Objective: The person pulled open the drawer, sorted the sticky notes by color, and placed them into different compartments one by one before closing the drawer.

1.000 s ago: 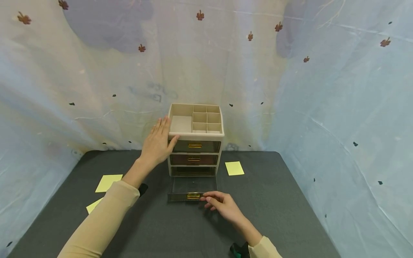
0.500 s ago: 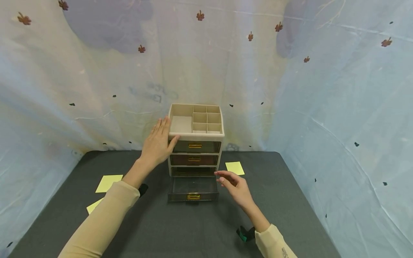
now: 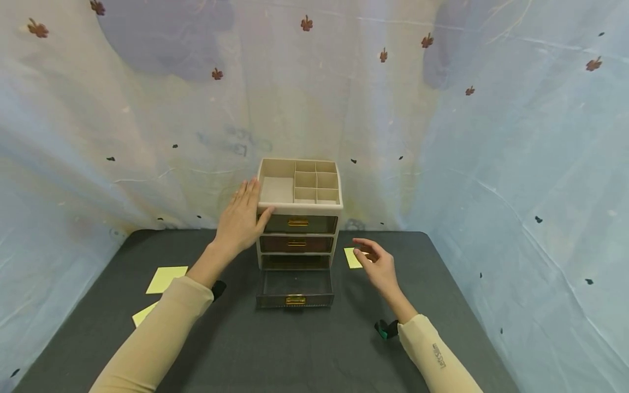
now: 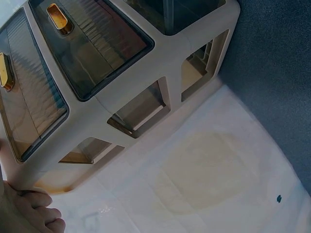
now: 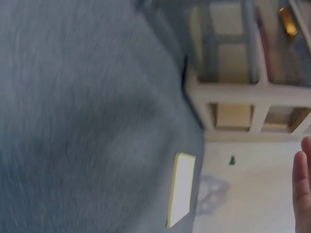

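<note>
A cream desktop drawer organizer (image 3: 301, 209) stands at the back middle of the table, with a divided tray on top. Its bottom drawer (image 3: 295, 284), see-through grey with a gold handle, is pulled out; the two drawers above are closed. My left hand (image 3: 238, 218) rests flat against the organizer's upper left side, thumb along the front edge. In the left wrist view its fingers lie at the organizer's top corner. Right of the organizer, my right hand (image 3: 380, 266) hovers with nothing in it, fingers loosely bent, overlapping a yellow sticky note (image 3: 351, 258).
Two more yellow sticky notes lie at the left, a full one (image 3: 164, 279) and one partly behind the left sleeve (image 3: 143, 315). A dark cloth covers the table (image 3: 275, 355). Patterned curtains (image 3: 304, 98) hang behind and along both sides.
My right hand has left the bottom drawer's handle and moved right and back to above the sticky note. The drawer stays out, and my left hand has not moved.
</note>
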`<action>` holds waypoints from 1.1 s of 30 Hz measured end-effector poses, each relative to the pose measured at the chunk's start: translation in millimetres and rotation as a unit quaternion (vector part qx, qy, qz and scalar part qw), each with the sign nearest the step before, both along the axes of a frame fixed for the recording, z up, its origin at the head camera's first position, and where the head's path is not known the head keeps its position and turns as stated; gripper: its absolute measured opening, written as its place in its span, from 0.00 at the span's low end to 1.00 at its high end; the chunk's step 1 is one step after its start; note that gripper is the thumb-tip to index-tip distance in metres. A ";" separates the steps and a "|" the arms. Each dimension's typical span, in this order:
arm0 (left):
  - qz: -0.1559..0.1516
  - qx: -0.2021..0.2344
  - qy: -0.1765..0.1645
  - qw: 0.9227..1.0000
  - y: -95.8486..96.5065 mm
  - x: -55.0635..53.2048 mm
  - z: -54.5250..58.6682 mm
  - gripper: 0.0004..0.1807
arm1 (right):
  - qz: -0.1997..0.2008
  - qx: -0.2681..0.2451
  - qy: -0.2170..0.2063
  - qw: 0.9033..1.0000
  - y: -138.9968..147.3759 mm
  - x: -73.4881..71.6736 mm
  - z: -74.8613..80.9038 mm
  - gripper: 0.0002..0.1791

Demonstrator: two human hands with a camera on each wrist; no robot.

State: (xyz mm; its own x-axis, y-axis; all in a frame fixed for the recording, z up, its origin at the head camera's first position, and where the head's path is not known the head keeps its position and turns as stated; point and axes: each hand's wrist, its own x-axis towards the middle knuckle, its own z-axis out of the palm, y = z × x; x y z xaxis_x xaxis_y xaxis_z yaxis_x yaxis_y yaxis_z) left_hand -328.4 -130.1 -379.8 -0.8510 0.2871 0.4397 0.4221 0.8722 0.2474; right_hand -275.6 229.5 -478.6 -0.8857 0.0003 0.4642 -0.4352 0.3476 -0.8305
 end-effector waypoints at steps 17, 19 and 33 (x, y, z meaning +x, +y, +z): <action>0.003 -0.005 0.002 1.000 0.5 -1.1 -0.3 0.46 | -0.036 0.178 -0.046 0.982 41.5 -60.0 -32.7 0.20; 0.002 -0.004 0.002 1.000 0.6 -0.6 -0.1 0.46 | -0.034 0.199 -0.065 0.977 45.2 -64.9 -37.6 0.22; 0.003 -0.004 0.000 1.000 0.6 0.3 0.2 0.46 | 0.015 0.338 -0.131 0.932 56.9 -86.9 -50.2 0.29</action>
